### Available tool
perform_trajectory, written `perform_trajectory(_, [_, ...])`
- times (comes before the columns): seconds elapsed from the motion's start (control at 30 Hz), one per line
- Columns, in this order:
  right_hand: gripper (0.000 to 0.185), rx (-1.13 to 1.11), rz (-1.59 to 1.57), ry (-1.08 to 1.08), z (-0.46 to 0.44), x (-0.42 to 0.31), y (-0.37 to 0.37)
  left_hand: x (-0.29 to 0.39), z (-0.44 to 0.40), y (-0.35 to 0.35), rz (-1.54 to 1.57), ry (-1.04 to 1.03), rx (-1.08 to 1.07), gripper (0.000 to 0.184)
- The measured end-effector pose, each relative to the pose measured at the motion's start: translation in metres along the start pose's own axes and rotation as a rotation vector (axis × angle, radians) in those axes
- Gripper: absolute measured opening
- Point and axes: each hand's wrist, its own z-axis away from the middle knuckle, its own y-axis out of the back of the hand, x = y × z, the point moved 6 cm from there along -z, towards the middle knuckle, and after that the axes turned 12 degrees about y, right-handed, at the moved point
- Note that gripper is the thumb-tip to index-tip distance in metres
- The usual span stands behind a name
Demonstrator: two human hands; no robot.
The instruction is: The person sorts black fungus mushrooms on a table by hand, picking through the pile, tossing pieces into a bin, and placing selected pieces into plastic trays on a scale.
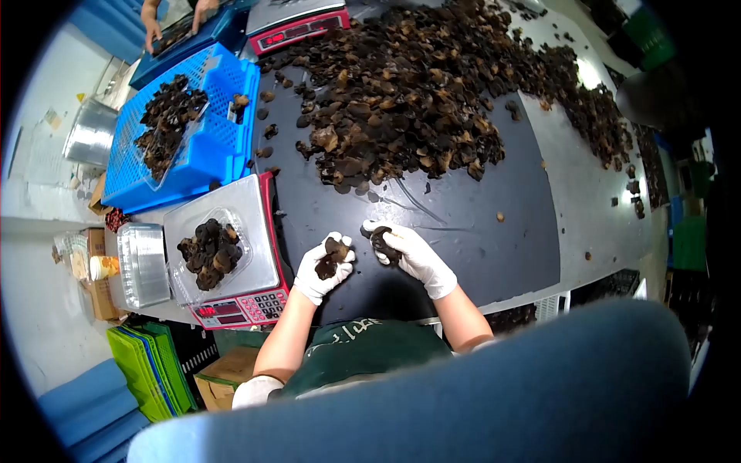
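White gloves cover both hands, which are held over a dark mat [478,247] at the table's near side. In my left hand [311,279] the fingers are closed around dark brown wood ear mushrooms [332,259]. My right hand [419,261] grips more wood ear mushroom [384,245], partly covered by the fingers. A large heap of wood ear mushrooms [401,100] spreads beyond my hands. To the left, a red-edged digital scale [231,197] carries a clear plastic tray [248,272] with a small mound of the mushrooms.
A blue plastic basket [127,166] bearing another filled clear tray stands at the back left. Stacked clear trays [144,262] sit left of the scale. A second scale [301,27] is at the far edge, near another person's hands [174,23]. Green crates [147,366] stand below left.
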Motion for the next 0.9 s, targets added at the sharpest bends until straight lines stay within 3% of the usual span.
perform_trajectory(0.07, [0.044, -0.015, -0.050, -0.019, 0.002, 0.001, -0.010, -0.005, 0.004, -0.008, -0.057, -0.031, -0.061, 0.016])
perform_trajectory(0.17, [0.045, 0.013, -0.121, -0.084, 0.001, 0.012, -0.021, -0.008, 0.020, -0.024, -0.256, -0.080, 0.069, 0.023])
perform_trajectory(0.23, [0.044, -0.003, -0.071, -0.127, -0.006, 0.028, -0.025, -0.001, 0.040, -0.046, -0.586, -0.110, 0.258, 0.023])
perform_trajectory(0.37, [0.039, -0.144, 0.243, -0.146, -0.029, 0.036, -0.065, 0.037, 0.118, -0.086, -0.984, -0.576, 0.600, 0.015])
perform_trajectory(0.43, [0.039, -0.186, 0.368, -0.134, -0.044, 0.033, -0.098, 0.058, 0.178, -0.095, -0.951, -0.854, 0.812, 0.012])
perform_trajectory(0.5, [0.039, -0.371, 0.655, 0.107, -0.068, 0.036, -0.121, 0.085, 0.243, -0.102, -1.249, -1.322, 1.140, 0.009])
perform_trajectory(0.53, [0.038, -0.395, 0.654, 0.110, -0.076, 0.035, -0.138, 0.101, 0.272, -0.085, -1.211, -1.414, 1.214, 0.010])
perform_trajectory(0.57, [0.037, -0.440, 0.728, 0.257, -0.087, 0.037, -0.153, 0.115, 0.296, -0.064, -1.169, -1.503, 1.287, 0.013])
perform_trajectory(0.63, [0.038, -0.410, 0.623, 0.213, -0.100, 0.042, -0.187, 0.135, 0.325, -0.046, -1.149, -1.592, 1.433, 0.010])
perform_trajectory(0.67, [0.038, -0.458, 0.674, 0.224, -0.109, 0.048, -0.198, 0.143, 0.330, -0.037, -1.181, -1.539, 1.551, 0.010])
perform_trajectory(0.7, [0.037, -0.511, 0.747, 0.291, -0.117, 0.050, -0.212, 0.157, 0.333, -0.017, -1.520, -1.590, 1.665, 0.011])
perform_trajectory(0.77, [0.038, -0.611, 0.881, 0.508, -0.127, 0.050, -0.239, 0.158, 0.320, -0.019, -1.714, -1.517, 1.687, 0.012])
perform_trajectory(0.83, [0.040, -0.664, 0.895, 0.619, -0.135, 0.052, -0.260, 0.153, 0.306, -0.024, -1.540, -1.285, 1.645, 0.010])
perform_trajectory(0.9, [0.041, -0.733, 0.966, 0.824, -0.135, 0.049, -0.283, 0.139, 0.288, -0.044, -1.743, -1.360, 1.610, 0.012])
